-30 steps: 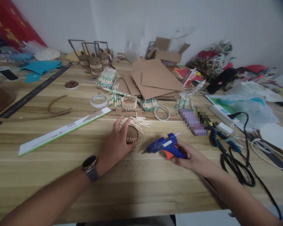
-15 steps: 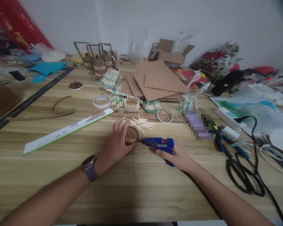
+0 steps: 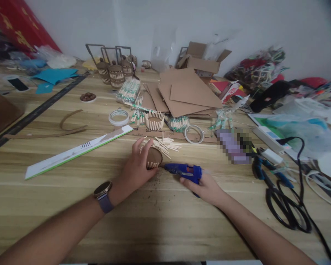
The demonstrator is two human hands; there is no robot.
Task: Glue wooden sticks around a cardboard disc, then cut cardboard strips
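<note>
My left hand [image 3: 139,160] is curled round the left side of a small round cardboard base [image 3: 155,156], with short wooden sticks standing along its near edge. Part of the base is hidden behind the fingers. In my right hand [image 3: 206,186] is a blue hot glue gun [image 3: 183,170], its nozzle pointing left at the base's right edge; whether the tip touches I cannot tell. Just beyond the base lies a loose pile of cut wooden sticks [image 3: 168,145]. A similar ring of upright sticks [image 3: 155,120] stands farther back.
Two tape rolls [image 3: 194,134] and a long white strip with a green edge [image 3: 78,151] lie around the work. Cardboard sheets [image 3: 190,92] are stacked behind. Black-handled scissors [image 3: 285,206] and cables sit at right. Small lidded baskets with handles [image 3: 116,76] stand at the back left.
The glue gun has shifted very slightly left and down along the base's right edge. My left hand keeps its hold on the base. The whole view has moved a little.
</note>
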